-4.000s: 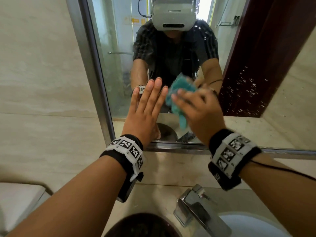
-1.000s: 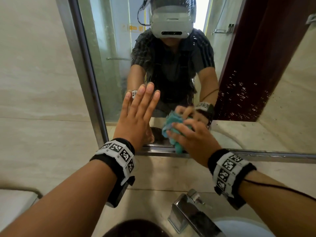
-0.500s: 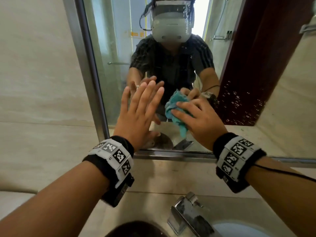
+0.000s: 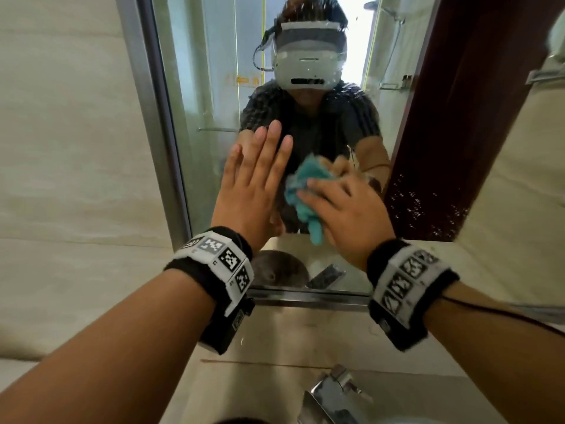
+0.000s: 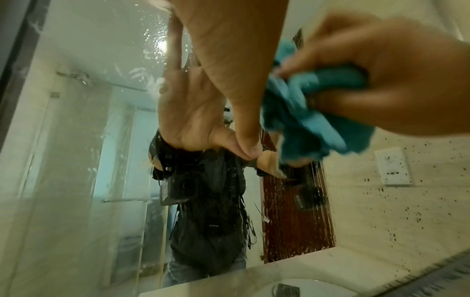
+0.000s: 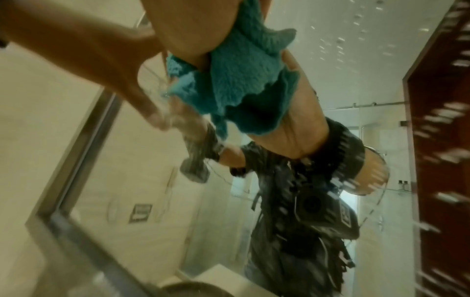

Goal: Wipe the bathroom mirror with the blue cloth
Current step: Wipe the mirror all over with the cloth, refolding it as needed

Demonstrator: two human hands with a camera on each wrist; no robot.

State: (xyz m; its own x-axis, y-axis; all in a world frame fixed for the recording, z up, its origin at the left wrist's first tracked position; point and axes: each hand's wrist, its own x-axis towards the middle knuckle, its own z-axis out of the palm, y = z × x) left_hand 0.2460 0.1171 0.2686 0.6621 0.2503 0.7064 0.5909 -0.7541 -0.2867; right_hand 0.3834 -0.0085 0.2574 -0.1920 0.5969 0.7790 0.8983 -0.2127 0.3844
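The bathroom mirror (image 4: 208, 117) hangs in front of me above the sink. My left hand (image 4: 253, 185) lies flat on the glass with straight fingers pointing up; its palm and thumb (image 5: 229, 60) show in the left wrist view. Just to its right, my right hand (image 4: 345, 215) grips the bunched blue cloth (image 4: 301, 191) and holds it against the glass. Its fingers curl round the cloth (image 5: 305, 112) in the left wrist view. The cloth (image 6: 244, 74) hangs from the palm in the right wrist view, blurred. Both hands are reflected in the mirror.
Water droplets (image 4: 428, 206) speckle the glass to the right of the cloth. A metal frame (image 4: 153, 117) edges the mirror on the left and along the bottom. Below stand a chrome faucet (image 4: 333, 396) and a white basin rim (image 4: 397, 420). Beige tiled wall (image 4: 61, 148) fills the left.
My right hand has carried the cloth up the glass from the mirror's lower edge. The left hand has stayed flat on the mirror.
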